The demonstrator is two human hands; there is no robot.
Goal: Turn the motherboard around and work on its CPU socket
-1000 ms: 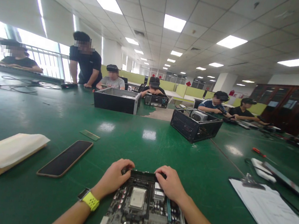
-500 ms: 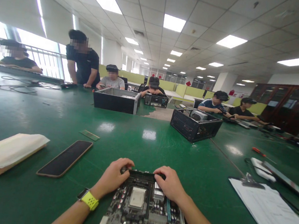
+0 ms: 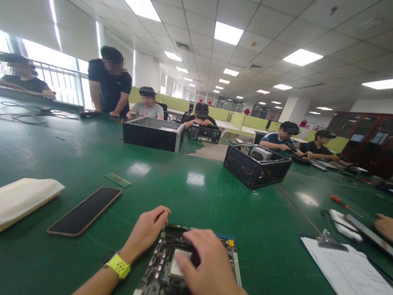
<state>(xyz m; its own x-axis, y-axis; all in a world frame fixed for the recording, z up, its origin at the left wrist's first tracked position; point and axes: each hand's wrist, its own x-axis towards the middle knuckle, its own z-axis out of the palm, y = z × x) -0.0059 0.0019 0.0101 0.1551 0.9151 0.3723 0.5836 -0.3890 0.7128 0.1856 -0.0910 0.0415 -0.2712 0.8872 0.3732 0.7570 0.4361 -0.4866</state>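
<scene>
A motherboard (image 3: 162, 291) lies on the green table right in front of me. Its square silver processor (image 3: 176, 264) is partly covered by my right thumb. My left hand (image 3: 149, 227), with a yellow-strapped watch (image 3: 118, 265) at the wrist, is curled at the board's far left corner, fingers pressed together on the edge; its thumb is mostly hidden. Over the board's middle hangs my right hand (image 3: 209, 269), thumb and fingers apart, nothing visible between them. Whether it touches the board I cannot tell. The hand hides much of the right half.
Left lie a phone (image 3: 84, 211), a white packet (image 3: 13, 202) and a small green circuit board (image 3: 117, 179). Computer cases (image 3: 256, 168) stand farther back. A clipboard (image 3: 354, 284) and a screwdriver (image 3: 340, 201) lie right, near another person's hand (image 3: 391, 230). Several people sit beyond.
My right hand has left the board's far edge and come nearer, over the processor. My left hand has shifted slightly left, its fingers closer together. Another person's hand has appeared at the right.
</scene>
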